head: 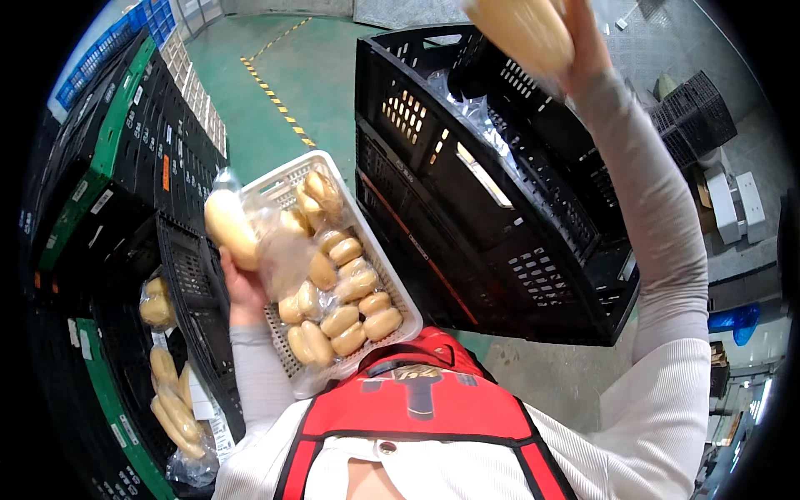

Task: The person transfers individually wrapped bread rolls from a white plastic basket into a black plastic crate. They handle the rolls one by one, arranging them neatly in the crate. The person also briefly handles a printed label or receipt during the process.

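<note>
My left hand (245, 290) grips a pale, plastic-wrapped root vegetable (230, 228), which looks like lotus root, over the left side of a white plastic basket (400, 306). Several similar packs (356, 284) lie in that basket, partly under a blurred stretch of clear film (284, 256). Raised at the top edge, my right hand (587, 47) holds another large pale wrapped root (525, 31), blurred and cut off by the frame. Below it stands a black plastic crate (437, 169) on top of a stack, with clear plastic film (478, 119) inside.
Black and green crates (125, 131) are stacked at the left. A lower black crate (194, 294) there holds wrapped roots (175, 406) and paper labels. Yellow-black tape (275, 100) marks the green floor. A dark perforated basket (694, 115) and white boxes (737, 206) sit at the right.
</note>
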`<state>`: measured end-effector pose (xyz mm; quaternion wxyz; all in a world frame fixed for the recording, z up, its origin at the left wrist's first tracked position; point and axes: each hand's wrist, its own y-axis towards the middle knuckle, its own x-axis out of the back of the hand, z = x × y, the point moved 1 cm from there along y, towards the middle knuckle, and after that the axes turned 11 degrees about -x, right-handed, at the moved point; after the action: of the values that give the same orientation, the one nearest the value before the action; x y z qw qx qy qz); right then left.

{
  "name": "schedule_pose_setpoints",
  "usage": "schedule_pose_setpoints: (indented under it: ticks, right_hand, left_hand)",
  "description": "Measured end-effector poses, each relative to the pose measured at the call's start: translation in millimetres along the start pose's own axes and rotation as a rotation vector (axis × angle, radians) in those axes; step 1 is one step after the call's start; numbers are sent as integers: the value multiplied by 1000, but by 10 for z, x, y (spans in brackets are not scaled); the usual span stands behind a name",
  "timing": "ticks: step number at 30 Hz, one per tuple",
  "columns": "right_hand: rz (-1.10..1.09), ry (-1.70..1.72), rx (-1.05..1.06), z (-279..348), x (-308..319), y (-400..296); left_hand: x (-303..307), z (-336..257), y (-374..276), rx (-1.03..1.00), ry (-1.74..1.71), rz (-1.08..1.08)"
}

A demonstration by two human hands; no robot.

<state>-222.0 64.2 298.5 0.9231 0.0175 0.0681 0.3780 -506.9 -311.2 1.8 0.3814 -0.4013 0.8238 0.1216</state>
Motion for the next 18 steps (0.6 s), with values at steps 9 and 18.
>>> schedule_pose_setpoints:
  ticks: [9,18]
  right_hand:
    - [-412,337,-699,-1777,1607,-1583]
    - [-355,449,-1052,-1632,1072,-1934]
  left_hand:
    - [323,-96,-289,-55,65,-1]
    - [106,400,-260,68,-9,66]
